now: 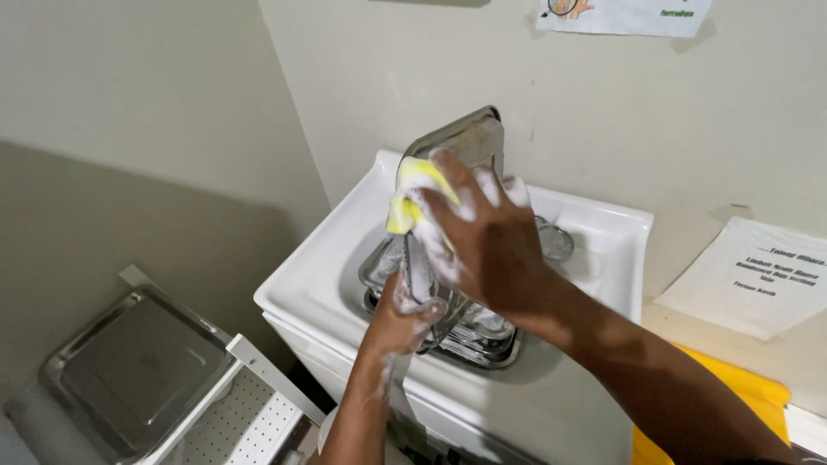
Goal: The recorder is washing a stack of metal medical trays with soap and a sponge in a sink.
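The steel tray point(465, 142) stands on edge over the white sink point(327, 258), long axis near vertical. The left hand point(405, 314) grips its lower end closed. The right hand point(487, 241), fingers curled, presses a soapy yellow sponge point(413, 194) against its upper face.

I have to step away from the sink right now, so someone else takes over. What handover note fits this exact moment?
Right hand: soapy, presses a yellow sponge against an upright steel tray.
Left hand: grip closed on the tray's lower edge, holding it over the white sink.
More steel trays lie stacked in the basin; one tray sits on the rack at lower left.
Done: held tray is lathered.
Left: no rinse visible yet; the stacked trays' state cannot be judged.
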